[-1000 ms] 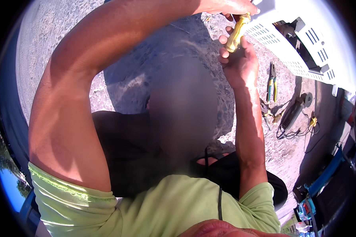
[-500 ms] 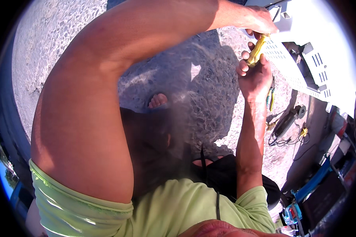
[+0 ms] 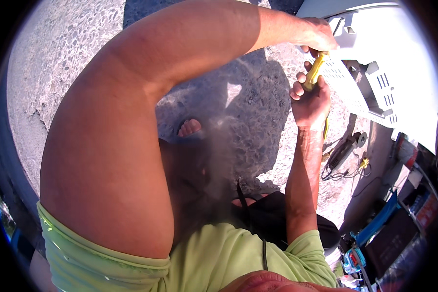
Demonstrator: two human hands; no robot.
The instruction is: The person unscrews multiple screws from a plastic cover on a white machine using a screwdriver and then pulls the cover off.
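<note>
My right hand is closed around a thick yellow handle-like tool, with the thumb on one side and fingers on the other. The tool's upper end meets the edge of a white metal panel with slotted vents and a cut-out. My left hand reaches over from the far side, its fingers curled down at that upper end. What exactly the left fingers pinch is hidden. Beside my right wrist, a yellow-handled tool lies on the ground, mostly covered by the arm.
An angle grinder with its cord lies on the rough stone ground, right of my right forearm. A yellow piece sits by the cord. Farther right are a blue strip and assorted items. My bare foot shows below.
The view has shifted slightly, so the hands and panel appear a little lower and farther left. More of the yellow-handled tool on the ground is hidden by my right arm. Both grips look the same.
</note>
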